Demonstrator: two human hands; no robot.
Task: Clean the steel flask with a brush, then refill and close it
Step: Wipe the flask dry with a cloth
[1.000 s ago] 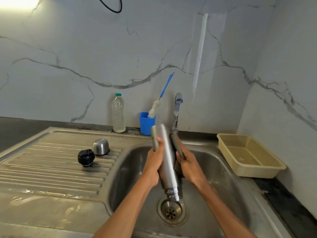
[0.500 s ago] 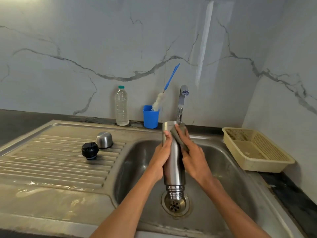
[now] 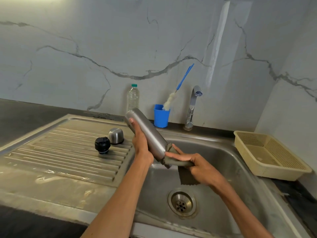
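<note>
Steel flask (image 3: 148, 136) tilted, base up-left, mouth end down-right over sink basin (image 3: 221, 162) left edge. Left hand (image 3: 142, 148) fingers curled round flask mid-body. Right hand (image 3: 200, 164) grips grey cloth (image 3: 178, 163) wrapped at flask's lower end; cloth tail hangs into basin above drain (image 3: 182, 202). Black stopper (image 3: 102, 145) + steel cap (image 3: 116, 135) on drainboard (image 3: 60, 152), near left wrist but apart. Bottle brush (image 3: 178, 90) in blue cup (image 3: 161, 115) at back rim, beside tap (image 3: 193, 107). Beige basket (image 3: 269, 153) on worktop right of basin, well apart from hands.
</note>
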